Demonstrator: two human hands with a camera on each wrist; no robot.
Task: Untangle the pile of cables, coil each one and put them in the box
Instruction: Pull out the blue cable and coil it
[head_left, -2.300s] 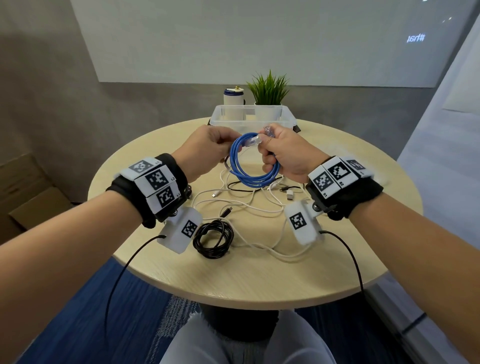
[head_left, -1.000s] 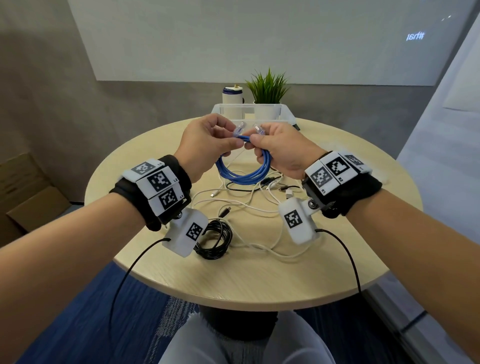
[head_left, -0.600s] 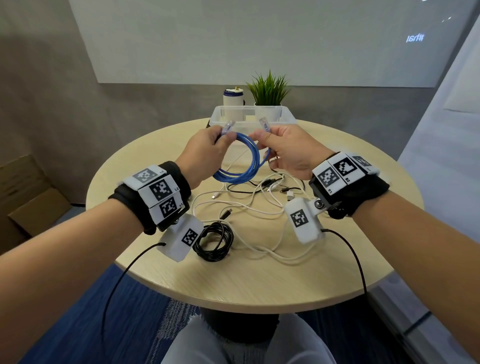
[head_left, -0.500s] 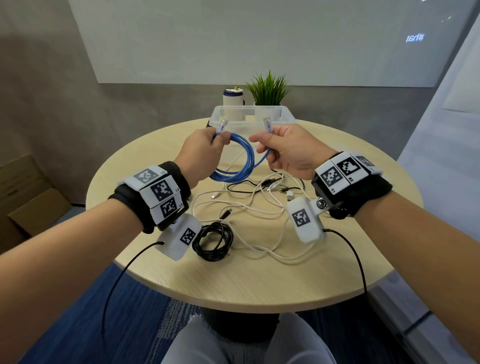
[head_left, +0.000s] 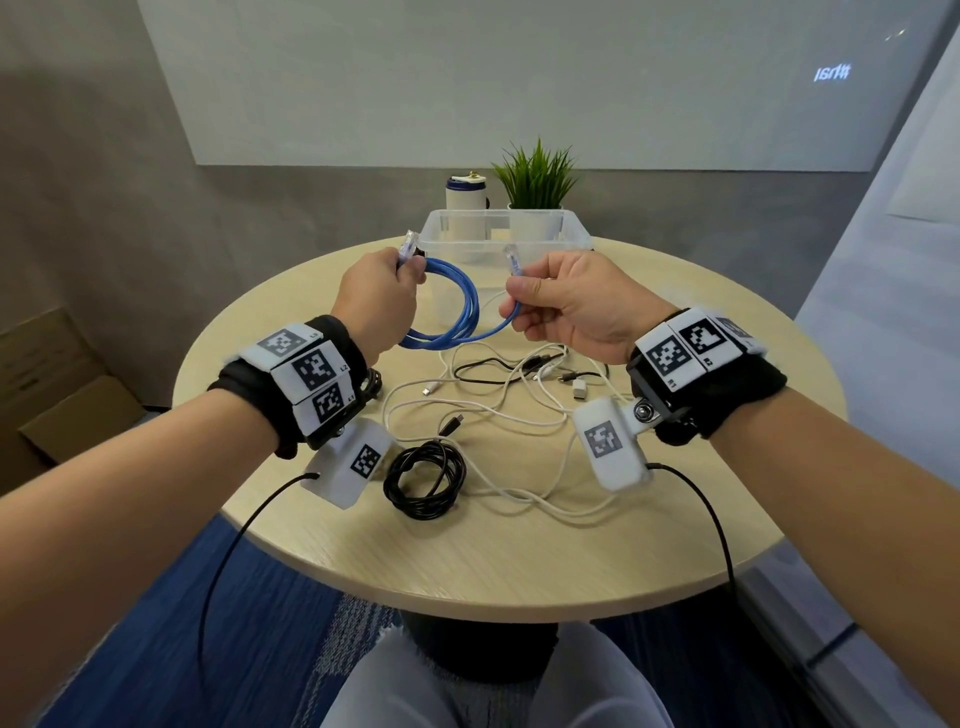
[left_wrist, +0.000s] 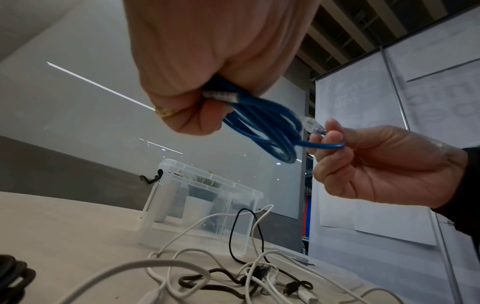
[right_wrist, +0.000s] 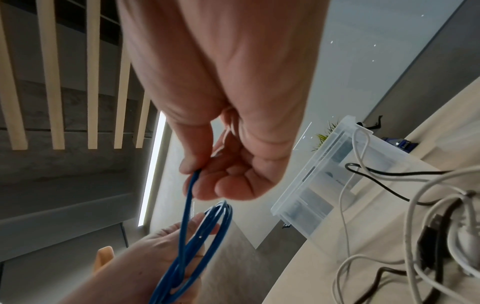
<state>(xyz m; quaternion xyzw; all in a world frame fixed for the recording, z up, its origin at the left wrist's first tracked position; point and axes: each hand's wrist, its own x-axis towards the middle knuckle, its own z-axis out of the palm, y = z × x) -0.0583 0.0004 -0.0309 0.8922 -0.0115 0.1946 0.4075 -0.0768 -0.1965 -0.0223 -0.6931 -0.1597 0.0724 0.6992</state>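
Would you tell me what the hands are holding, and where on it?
Both hold the blue cable: the left hand grips its coil near one plug, the right hand pinches the loose end below the other plug.

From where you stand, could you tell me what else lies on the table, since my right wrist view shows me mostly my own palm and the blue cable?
Observer: A coiled black cable lies at the near left of the table, apart from the loose white cables.
Operator: Thank you. Is the clear box holding anything yet?
Observer: In the head view the clear box looks empty; the pot of the plant shows through it from behind.
Operator: And where is the other plug of the blue cable?
Observer: It sticks up above your left hand, which grips the coil of the blue cable; your right hand pinches the other end.
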